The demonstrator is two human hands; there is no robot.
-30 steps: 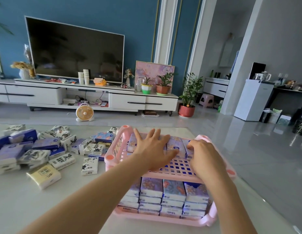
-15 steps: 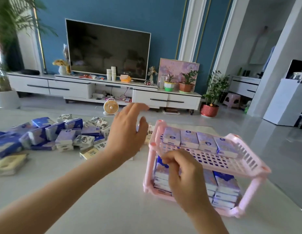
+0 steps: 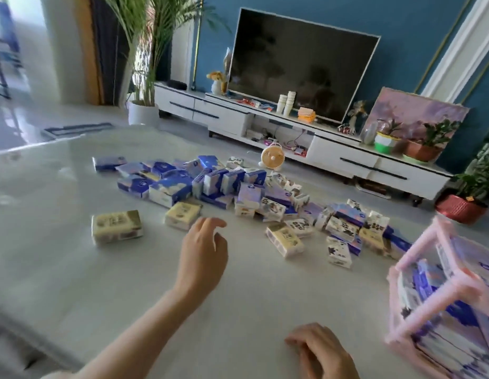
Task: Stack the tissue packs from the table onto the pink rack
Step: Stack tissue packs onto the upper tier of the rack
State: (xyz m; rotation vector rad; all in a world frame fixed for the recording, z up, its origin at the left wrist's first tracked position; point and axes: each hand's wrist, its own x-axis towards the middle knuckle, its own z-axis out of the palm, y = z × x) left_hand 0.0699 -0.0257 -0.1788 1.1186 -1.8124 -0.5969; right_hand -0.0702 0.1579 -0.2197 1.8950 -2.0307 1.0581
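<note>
- The table [image 3: 73, 269] fills the near half of our view: a broad, pale slab with a glossy, faintly veined top that catches the window light.
- The television [image 3: 300, 77] hangs far off on the blue wall, a flat, dark rectangle with a thin, pale frame.
- Beneath it runs a long, low, white cabinet [image 3: 344, 157] with dark bar handles.
- The pink rack [image 3: 418, 246] stands at the right edge of the table. It is a boxy plastic frame of rounded posts, blurred, with blue and lilac packs stacked inside.
- The tissue packs [image 3: 246, 192] lie in a loose heap across the middle of the table, left of the rack. They are small, soft blocks in shiny film, mostly blue, lilac and white.
- Our left hand [image 3: 203, 255] reaches over the table, its fingers loosely bent and grasping nothing, just beside a cream pack [image 3: 183, 216].
- Our right hand [image 3: 320, 351] sits low at the near edge, its fingers loosely curled and holding nothing, well apart from the rack.
- Another cream pack [image 3: 117, 227] lies alone further left.
</note>
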